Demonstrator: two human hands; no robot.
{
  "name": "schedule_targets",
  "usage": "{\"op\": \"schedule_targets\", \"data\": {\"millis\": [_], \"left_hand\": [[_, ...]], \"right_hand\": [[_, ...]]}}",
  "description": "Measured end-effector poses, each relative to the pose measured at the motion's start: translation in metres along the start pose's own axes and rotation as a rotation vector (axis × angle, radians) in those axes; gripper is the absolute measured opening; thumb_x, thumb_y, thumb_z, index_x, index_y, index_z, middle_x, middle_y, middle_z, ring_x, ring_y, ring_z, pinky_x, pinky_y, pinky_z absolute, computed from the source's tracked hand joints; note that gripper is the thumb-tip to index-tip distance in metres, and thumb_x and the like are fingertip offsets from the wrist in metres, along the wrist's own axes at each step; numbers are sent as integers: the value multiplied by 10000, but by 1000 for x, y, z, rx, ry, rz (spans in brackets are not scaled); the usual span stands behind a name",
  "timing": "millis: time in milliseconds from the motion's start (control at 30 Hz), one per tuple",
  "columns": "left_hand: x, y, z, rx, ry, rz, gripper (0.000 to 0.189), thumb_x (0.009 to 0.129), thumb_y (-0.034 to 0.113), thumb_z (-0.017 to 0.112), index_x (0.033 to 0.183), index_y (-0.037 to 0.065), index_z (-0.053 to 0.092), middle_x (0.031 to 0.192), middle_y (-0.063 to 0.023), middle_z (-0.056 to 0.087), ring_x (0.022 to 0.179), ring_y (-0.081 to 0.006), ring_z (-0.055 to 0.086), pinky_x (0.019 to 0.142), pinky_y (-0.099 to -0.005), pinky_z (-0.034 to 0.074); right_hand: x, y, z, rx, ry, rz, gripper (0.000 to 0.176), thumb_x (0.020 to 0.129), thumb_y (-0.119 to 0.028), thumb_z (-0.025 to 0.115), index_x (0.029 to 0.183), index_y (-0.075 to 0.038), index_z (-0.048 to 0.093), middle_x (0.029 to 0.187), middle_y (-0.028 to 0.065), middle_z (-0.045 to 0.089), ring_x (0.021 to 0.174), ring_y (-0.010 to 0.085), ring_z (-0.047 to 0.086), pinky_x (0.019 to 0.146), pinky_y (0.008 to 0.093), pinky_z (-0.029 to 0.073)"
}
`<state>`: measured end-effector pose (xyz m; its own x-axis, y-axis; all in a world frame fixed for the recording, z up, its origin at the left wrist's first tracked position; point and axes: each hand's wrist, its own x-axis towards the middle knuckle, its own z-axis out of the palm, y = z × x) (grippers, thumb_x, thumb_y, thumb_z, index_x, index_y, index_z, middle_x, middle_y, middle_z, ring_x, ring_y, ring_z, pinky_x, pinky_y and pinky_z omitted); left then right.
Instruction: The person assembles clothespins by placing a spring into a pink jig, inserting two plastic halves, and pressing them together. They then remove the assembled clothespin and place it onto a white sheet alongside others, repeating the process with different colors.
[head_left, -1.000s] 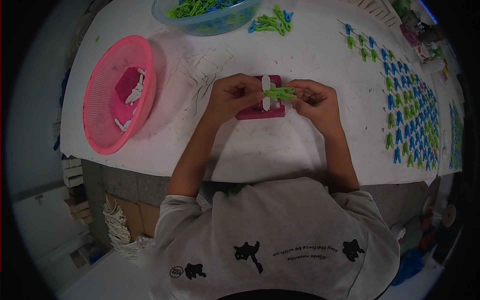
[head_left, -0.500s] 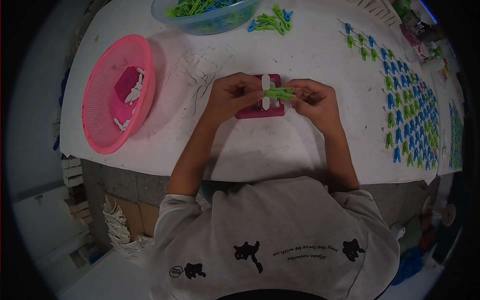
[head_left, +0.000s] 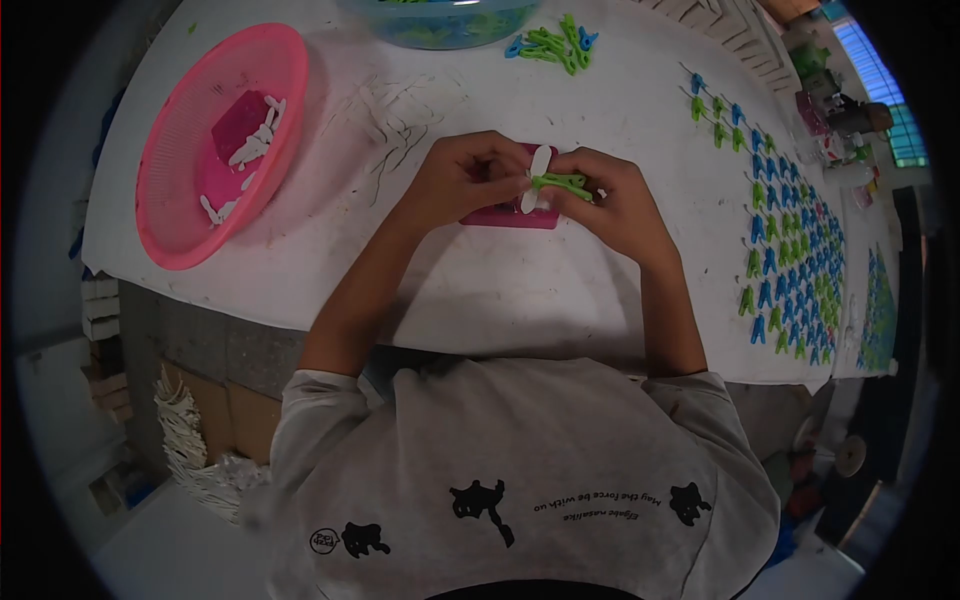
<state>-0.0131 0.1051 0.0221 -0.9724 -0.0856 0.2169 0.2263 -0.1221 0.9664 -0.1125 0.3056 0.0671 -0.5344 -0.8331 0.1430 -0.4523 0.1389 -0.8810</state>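
A green clothespin (head_left: 566, 184) is gripped at its handle end by my right hand (head_left: 612, 200), thumb and fingers closed around it. Across its jaw end stands a slim white rounded piece (head_left: 541, 160), nearly upright. My left hand (head_left: 470, 182) has its fingers pinched at this white piece, right beside the clothespin's tip; the exact contact is partly hidden by the fingers. Both hands work just above a small magenta tray (head_left: 508, 217), which they cover in large part.
A pink basket (head_left: 283, 150) with white pieces and a magenta block inside stands left. At the back are a clear blue tub (head_left: 440, 35) of clothespins and a loose pile of clothespins (head_left: 553, 46). Thin wires (head_left: 390, 130) lie left of my hands. Rows of blue and green clothespins (head_left: 785, 235) fill the right side.
My right hand has closed in toward the left, its fingers now farther along the clothespin. The view has shifted a little; the white piece leans slightly more.
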Motion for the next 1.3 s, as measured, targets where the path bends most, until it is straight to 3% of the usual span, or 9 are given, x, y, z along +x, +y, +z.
{"op": "schedule_targets", "data": {"millis": [167, 367, 700, 900, 967, 1300], "left_hand": [[1, 1, -8, 241, 13, 23, 148, 837, 30, 705, 978, 37, 659, 787, 15, 654, 679, -26, 551, 628, -192, 450], [1, -4, -9, 141, -19, 88, 121, 874, 39, 676, 982, 37, 621, 804, 16, 644, 649, -12, 492, 597, -188, 399], [5, -12, -18, 183, 30, 141, 98, 888, 70, 660, 968, 52, 606, 819, -10, 664, 678, -40, 541, 635, -210, 441], [5, -16, -28, 479, 57, 197, 129, 867, 158, 676, 960, 85, 624, 875, -36, 685, 762, -156, 646, 704, -305, 513], [4, -16, -34, 819, 151, 272, 135, 864, 207, 659, 959, 114, 638, 866, -26, 666, 817, -190, 646, 730, -338, 518], [6, -23, -48, 953, 187, 230, 99, 888, 241, 621, 905, 144, 635, 835, 8, 639, 867, -186, 614, 726, -346, 503]], "right_hand": [[13, 3, -2, 52, -40, 52, 217, 829, -96, 741, 997, 21, 668, 899, 58, 666, 724, 82, 552, 617, 238, 450], [22, 7, 0, -153, -37, -22, 212, 845, -79, 725, 1020, 22, 661, 862, 52, 640, 695, 83, 518, 613, 232, 435], [42, 7, 1, -296, -101, -119, 176, 837, -77, 718, 973, 9, 646, 819, 49, 608, 674, 102, 527, 599, 240, 444], [42, 18, 8, -510, -22, -306, 202, 771, -63, 743, 927, -1, 631, 821, 92, 612, 661, 174, 589, 607, 272, 479], [43, 20, 9, -542, -15, -370, 210, 748, -52, 748, 918, -12, 631, 821, 99, 615, 683, 210, 614, 621, 298, 500], [51, 9, 8, -659, -141, -434, 229, 703, -34, 756, 893, -3, 632, 786, 114, 613, 681, 263, 603, 621, 344, 496]]}}
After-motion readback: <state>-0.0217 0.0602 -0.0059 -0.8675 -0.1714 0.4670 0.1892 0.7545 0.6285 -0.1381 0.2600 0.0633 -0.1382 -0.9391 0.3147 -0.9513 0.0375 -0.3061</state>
